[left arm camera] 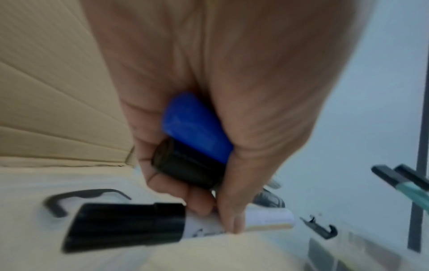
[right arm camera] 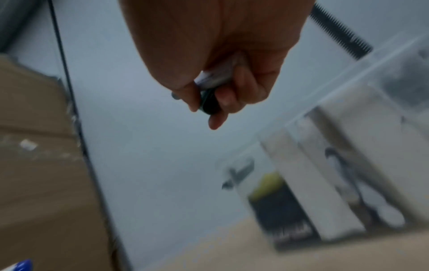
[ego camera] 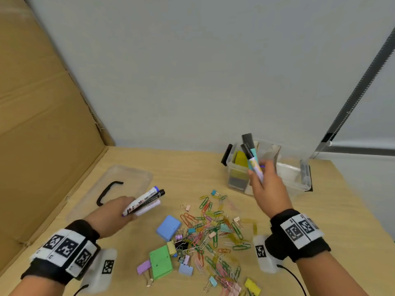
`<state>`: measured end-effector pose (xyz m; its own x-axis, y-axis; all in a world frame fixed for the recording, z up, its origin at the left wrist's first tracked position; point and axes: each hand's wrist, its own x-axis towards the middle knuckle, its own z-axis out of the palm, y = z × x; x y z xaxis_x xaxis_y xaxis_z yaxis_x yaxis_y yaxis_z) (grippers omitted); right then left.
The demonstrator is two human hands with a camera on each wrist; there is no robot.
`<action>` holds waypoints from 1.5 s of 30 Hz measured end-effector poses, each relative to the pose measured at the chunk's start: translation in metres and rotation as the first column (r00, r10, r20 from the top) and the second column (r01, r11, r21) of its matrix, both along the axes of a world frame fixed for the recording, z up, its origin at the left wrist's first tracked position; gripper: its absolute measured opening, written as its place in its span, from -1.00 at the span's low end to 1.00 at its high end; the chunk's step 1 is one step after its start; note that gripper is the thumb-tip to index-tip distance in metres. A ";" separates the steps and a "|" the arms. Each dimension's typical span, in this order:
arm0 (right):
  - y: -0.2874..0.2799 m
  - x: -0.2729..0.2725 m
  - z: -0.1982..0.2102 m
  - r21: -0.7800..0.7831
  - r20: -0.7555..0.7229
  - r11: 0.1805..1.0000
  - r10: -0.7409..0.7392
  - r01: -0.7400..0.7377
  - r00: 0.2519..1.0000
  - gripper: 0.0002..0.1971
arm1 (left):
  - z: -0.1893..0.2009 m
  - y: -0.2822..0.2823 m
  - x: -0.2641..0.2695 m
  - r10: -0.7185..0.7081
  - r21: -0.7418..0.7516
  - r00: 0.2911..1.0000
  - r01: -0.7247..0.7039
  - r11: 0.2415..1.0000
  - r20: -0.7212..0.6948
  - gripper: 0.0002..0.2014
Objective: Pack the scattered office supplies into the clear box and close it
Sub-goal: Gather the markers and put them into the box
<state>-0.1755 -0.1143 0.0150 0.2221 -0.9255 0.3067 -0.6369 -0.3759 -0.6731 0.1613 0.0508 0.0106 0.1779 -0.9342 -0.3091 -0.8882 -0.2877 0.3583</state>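
A: Packing markers, mid-step. Left hand (ego camera: pixel 119 207) curled round three markers (ego camera: pixel 147 200) just beside lid (ego camera: pixel 128 178), low over table (ego camera: pixel 192 174).
B: Centre?
A: Clips (ego camera: pixel 213 233) and erasers (ego camera: pixel 168 227) loose, unpacked.
B: Right?
A: Right hand (ego camera: pixel 269 184) clamped on two pens (ego camera: pixel 251 157), raised at front of box (ego camera: pixel 299 184), well apart from left.
B: Box?
A: Open, dividers inside; yellow pad (ego camera: pixel 241 160) upright in left compartment, rest too blurred.
B: Next?
A: Probably tipping pens over rim, letting go; then left bundle across, then small stuff, lid last.
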 end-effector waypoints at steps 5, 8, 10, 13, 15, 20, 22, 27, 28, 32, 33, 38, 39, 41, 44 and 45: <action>-0.042 -0.023 0.023 0.107 -0.125 0.962 -0.239 0.252 0.963 -0.71 | 0.011 -0.046 -0.031 -0.061 -0.192 0.993 0.042 0.981 -0.096 -0.84; -0.072 -0.022 0.023 0.278 -0.314 0.894 -0.261 0.352 0.913 -0.69 | 0.005 -0.073 -0.050 -0.090 -0.223 0.988 0.061 0.973 -0.123 -0.72; -0.086 -0.013 0.024 0.347 -0.416 0.858 -0.220 0.378 0.882 -0.69 | -0.001 -0.083 -0.060 -0.104 -0.231 0.983 0.067 0.971 -0.153 -0.67; -0.106 0.003 0.031 0.380 -0.524 0.850 -0.127 0.365 0.842 -0.72 | -0.009 -0.100 -0.073 -0.145 -0.253 0.970 0.093 0.963 -0.197 -0.65; -0.115 0.013 0.035 0.421 -0.574 0.832 -0.064 0.361 0.816 -0.70 | -0.013 -0.108 -0.079 -0.169 -0.259 0.960 0.109 0.960 -0.224 -0.63; -0.121 0.022 0.035 0.481 -0.630 0.808 0.049 0.340 0.775 -0.54 | -0.018 -0.117 -0.085 -0.204 -0.248 0.955 0.149 0.957 -0.213 -0.63; -0.121 0.015 0.035 0.474 -0.525 0.814 -0.045 0.336 0.850 -0.66 | -0.020 -0.118 -0.085 -0.214 -0.254 0.953 0.157 0.954 -0.216 -0.62; -0.106 -0.007 0.032 0.423 -0.204 0.846 -0.261 0.325 0.944 -0.71 | -0.026 -0.114 -0.084 -0.223 -0.255 0.944 0.159 0.954 -0.244 -0.62; -0.100 -0.009 0.033 0.444 -0.179 0.848 -0.233 0.290 0.956 -0.69 | -0.027 -0.113 -0.085 -0.224 -0.257 0.941 0.157 0.953 -0.254 -0.62; -0.097 -0.006 0.027 0.378 -0.391 0.867 -0.168 0.324 0.905 -0.67 | -0.030 -0.110 -0.087 -0.218 -0.248 0.933 0.147 0.958 -0.286 -0.62; -0.097 -0.003 0.026 0.336 -0.444 0.876 -0.177 0.347 0.878 -0.68 | -0.031 -0.109 -0.087 -0.220 -0.243 0.935 0.153 0.958 -0.280 -0.62; -0.103 0.015 0.027 0.274 -0.575 0.883 -0.168 0.382 0.801 -0.72 | -0.033 -0.106 -0.087 -0.221 -0.227 0.937 0.162 0.960 -0.270 -0.65; -0.104 0.017 0.024 0.293 -0.601 0.888 -0.118 0.355 0.791 -0.72 | -0.033 -0.105 -0.086 -0.224 -0.230 0.937 0.163 0.959 -0.268 -0.66; -0.104 0.020 0.015 0.348 -0.640 0.896 0.012 0.277 0.768 -0.71 | -0.032 -0.103 -0.086 -0.227 -0.227 0.938 0.169 0.959 -0.262 -0.65; -0.099 0.011 0.012 0.340 -0.557 0.920 0.031 0.194 0.830 -0.70 | -0.030 -0.102 -0.086 -0.219 -0.230 0.931 0.154 0.961 -0.292 -0.63; -0.096 0.006 0.012 0.289 -0.465 0.944 -0.009 0.161 0.885 -0.71 | -0.029 -0.102 -0.087 -0.216 -0.230 0.926 0.148 0.962 -0.310 -0.62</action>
